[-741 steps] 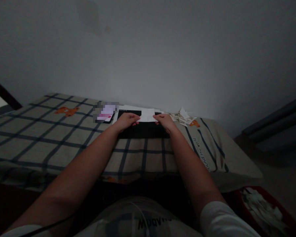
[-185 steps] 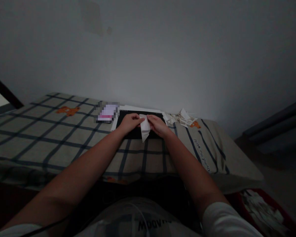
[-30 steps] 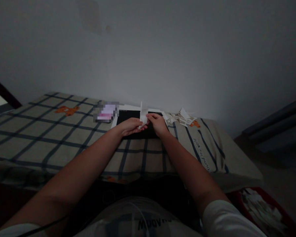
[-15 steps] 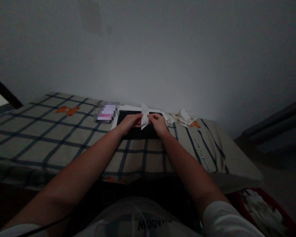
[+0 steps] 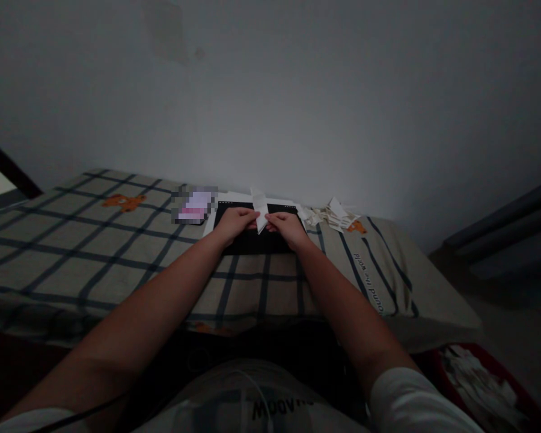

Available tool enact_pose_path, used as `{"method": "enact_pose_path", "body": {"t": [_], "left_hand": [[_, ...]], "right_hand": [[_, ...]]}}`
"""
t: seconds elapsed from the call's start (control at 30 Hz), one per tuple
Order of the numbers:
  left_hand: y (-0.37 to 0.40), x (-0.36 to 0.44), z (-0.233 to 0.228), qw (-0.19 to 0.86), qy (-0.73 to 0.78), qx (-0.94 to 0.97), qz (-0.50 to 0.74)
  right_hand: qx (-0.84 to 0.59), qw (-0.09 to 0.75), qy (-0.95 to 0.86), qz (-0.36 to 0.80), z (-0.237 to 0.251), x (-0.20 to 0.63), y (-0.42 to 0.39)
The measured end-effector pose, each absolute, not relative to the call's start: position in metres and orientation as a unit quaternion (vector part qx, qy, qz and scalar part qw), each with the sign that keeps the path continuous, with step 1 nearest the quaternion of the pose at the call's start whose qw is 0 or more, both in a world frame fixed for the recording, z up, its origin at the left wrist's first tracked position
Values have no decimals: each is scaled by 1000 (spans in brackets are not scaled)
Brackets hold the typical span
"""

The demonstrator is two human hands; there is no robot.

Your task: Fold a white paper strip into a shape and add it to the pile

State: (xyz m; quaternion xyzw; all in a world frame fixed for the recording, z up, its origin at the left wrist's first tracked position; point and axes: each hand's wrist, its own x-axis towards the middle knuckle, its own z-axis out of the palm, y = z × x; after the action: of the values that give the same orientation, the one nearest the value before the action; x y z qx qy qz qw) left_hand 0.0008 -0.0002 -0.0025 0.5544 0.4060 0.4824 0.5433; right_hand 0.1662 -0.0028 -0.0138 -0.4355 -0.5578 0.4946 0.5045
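Observation:
My left hand (image 5: pixel 232 222) and my right hand (image 5: pixel 287 225) both pinch a small folded white paper piece (image 5: pixel 259 211) between them. The paper is narrow, with one pointed end sticking up and away from me. Both hands hover just over a black mat (image 5: pixel 252 242) that lies on a checked bedspread (image 5: pixel 117 252). White sheets (image 5: pixel 238 197) stick out from under the mat's far edge.
A pile of several folded paper pieces (image 5: pixel 333 215) lies to the right of the mat. A blurred pink-and-white object (image 5: pixel 193 205) sits to its left. A red box of paper scraps (image 5: pixel 478 373) stands on the floor at lower right. A plain wall rises behind the bed.
Over the last second the paper has been turned in my fingers, and both hands have settled a little lower over the mat. Long before, the paper was a flat wide strip.

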Motion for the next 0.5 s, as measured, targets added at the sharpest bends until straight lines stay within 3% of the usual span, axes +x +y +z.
{"method": "enact_pose_path", "body": {"t": [0.2,0.4,0.5], "left_hand": [[-1,2,-2,559,421,538,470],[1,1,-3,530,414,539,507],[1,2,-3,535,415,534,506]], "right_hand": [[-452,503,-574,462,-15,168,-1],[-424,479,-521,565,-12,166,-6],[-425,474,-530,560,-13,166,-6]]}}
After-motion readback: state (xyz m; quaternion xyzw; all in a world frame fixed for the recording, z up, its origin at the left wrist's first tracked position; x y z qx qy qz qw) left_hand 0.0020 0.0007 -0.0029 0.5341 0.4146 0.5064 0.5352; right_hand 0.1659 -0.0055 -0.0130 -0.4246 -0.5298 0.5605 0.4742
